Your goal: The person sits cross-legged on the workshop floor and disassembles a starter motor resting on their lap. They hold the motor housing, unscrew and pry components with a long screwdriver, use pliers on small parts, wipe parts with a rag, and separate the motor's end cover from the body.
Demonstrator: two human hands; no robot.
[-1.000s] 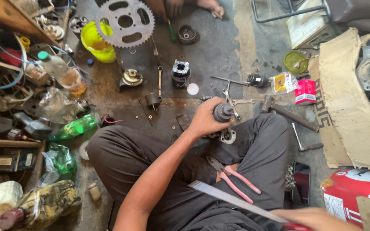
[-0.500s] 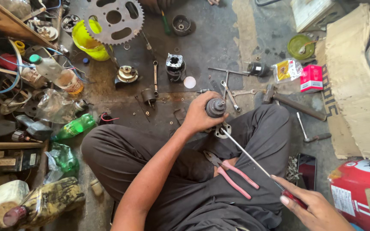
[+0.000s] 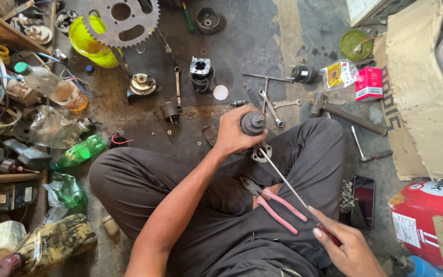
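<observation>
the left hand [image 3: 233,134] is closed around a dark round metal motor part [image 3: 253,123] just above the lap, and the right hand [image 3: 345,247] grips a long thin steel screwdriver [image 3: 285,182] – its shaft slanting up-left, tip at the part's base – left hand nearer.

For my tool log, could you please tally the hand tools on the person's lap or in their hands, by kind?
Screwdriver, in the right hand: 1
Pink-handled pliers, on the lap: 1
Total: 2
</observation>
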